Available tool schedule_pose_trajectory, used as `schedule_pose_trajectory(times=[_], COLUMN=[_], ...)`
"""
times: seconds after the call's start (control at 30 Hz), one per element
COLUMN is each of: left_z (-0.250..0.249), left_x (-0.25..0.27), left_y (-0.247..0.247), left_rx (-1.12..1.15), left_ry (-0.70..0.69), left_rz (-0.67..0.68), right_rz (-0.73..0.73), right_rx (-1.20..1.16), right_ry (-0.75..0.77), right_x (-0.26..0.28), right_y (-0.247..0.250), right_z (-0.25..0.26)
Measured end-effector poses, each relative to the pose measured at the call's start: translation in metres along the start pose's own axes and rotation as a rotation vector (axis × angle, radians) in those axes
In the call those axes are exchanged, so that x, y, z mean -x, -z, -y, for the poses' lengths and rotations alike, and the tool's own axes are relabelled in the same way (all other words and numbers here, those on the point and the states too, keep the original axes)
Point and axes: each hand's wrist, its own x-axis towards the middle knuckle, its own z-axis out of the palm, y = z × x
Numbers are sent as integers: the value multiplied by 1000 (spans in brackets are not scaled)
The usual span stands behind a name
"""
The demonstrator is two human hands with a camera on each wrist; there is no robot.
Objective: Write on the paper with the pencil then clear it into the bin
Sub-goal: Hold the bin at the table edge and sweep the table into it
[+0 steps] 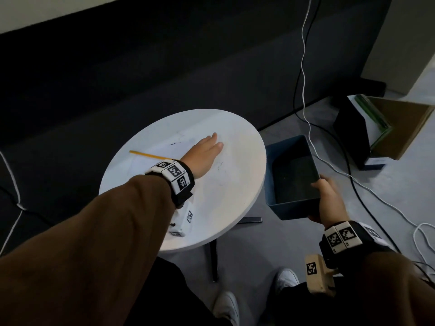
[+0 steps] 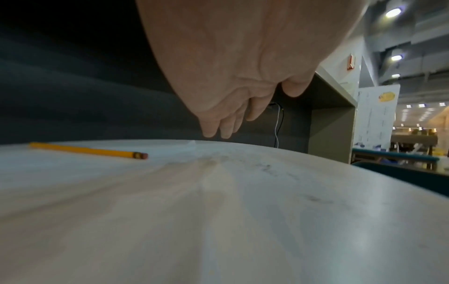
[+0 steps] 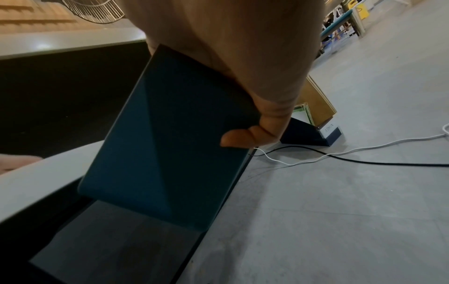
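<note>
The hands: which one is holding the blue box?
The right hand grips the near end of the blue bin, held beside the table. The left hand holds nothing, fingers straight out over the table.

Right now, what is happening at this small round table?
A person stands at a white round table. The left hand is stretched out flat over the paper, fingers straight. A yellow pencil lies beside it, untouched. The right hand holds a blue bin by its rim at the table's edge, below the tabletop. The bin looks empty, so the paper is not yet cleared.
</note>
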Motion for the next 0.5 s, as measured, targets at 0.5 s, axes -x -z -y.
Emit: schedule_pose_trajectory(times=[0.5], left_z=[5], left_x=[-30], left_y=[-48], left_rx=[-274], left_ry=[220], left_rz=[111], right_rz=[84], right_rx=[-7], right_ry=[-76], right_x=[-11], right_y=[-16], right_z=[0])
